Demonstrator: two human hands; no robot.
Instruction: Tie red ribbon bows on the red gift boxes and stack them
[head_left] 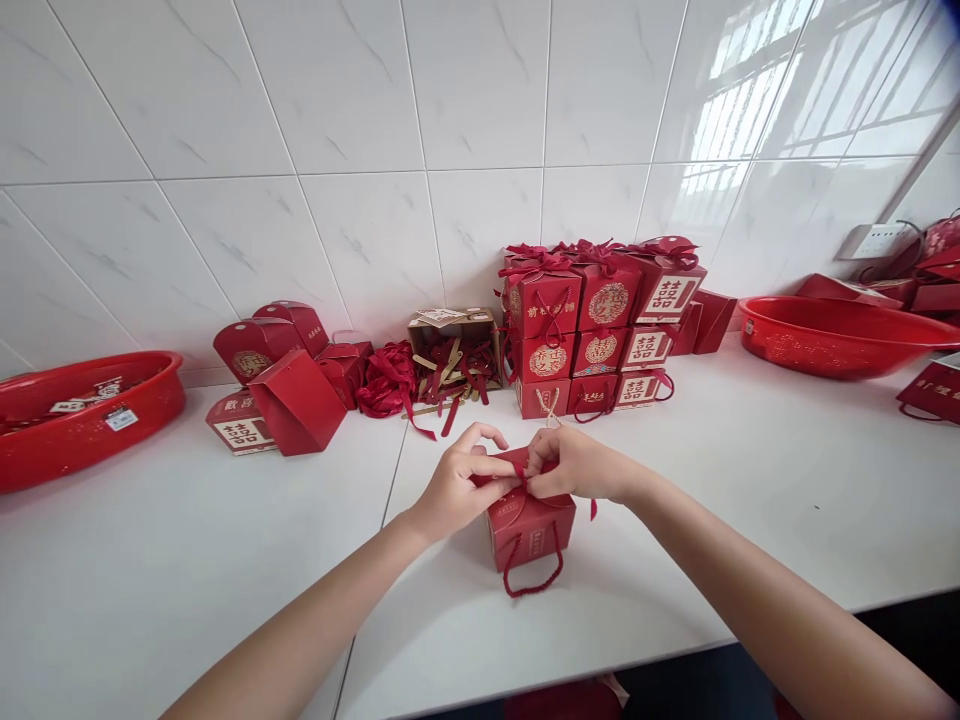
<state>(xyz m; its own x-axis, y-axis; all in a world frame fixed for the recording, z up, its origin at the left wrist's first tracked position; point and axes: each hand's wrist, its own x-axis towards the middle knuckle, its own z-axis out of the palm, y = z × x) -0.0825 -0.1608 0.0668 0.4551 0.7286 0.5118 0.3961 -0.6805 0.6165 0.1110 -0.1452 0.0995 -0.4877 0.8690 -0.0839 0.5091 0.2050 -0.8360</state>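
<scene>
A small red gift box (pixel 529 531) with a red cord handle stands on the white table (pixel 750 480) right in front of me. My left hand (pixel 456 487) and my right hand (pixel 571 463) meet over its top. Both pinch a thin red ribbon at the box's closed flaps. A short ribbon end hangs off the right side of the box.
A stack of finished red boxes (pixel 600 330) stands against the tiled wall. Left of it are a cardboard box of ribbons (pixel 454 362) and several unfolded red boxes (pixel 289 385). Red plastic basins sit at the far left (pixel 82 415) and far right (pixel 832 335).
</scene>
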